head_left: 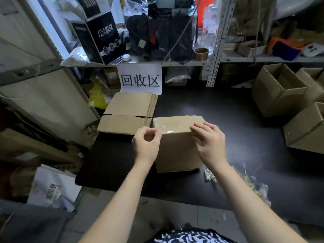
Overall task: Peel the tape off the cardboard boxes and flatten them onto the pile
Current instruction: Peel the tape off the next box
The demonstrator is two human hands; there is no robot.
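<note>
Closed cardboard box [177,146] on dark tabletop [245,120]. Left hand [146,143] grip pinched on clear tape [162,128] at the box's top corner; right hand [209,142] open, fingers pressing the top edge. Crumpled tape scraps [245,183] right. Flattened pile [128,113] behind-left. Open empty boxes [278,88] far right.

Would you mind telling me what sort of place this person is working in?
Probably a stockroom or packing area with a recycling corner. Metal shelving is crammed with packaged goods, open cardboard boxes wait on the dark table, and flattened cardboard is piled under a printed paper sign.
</note>
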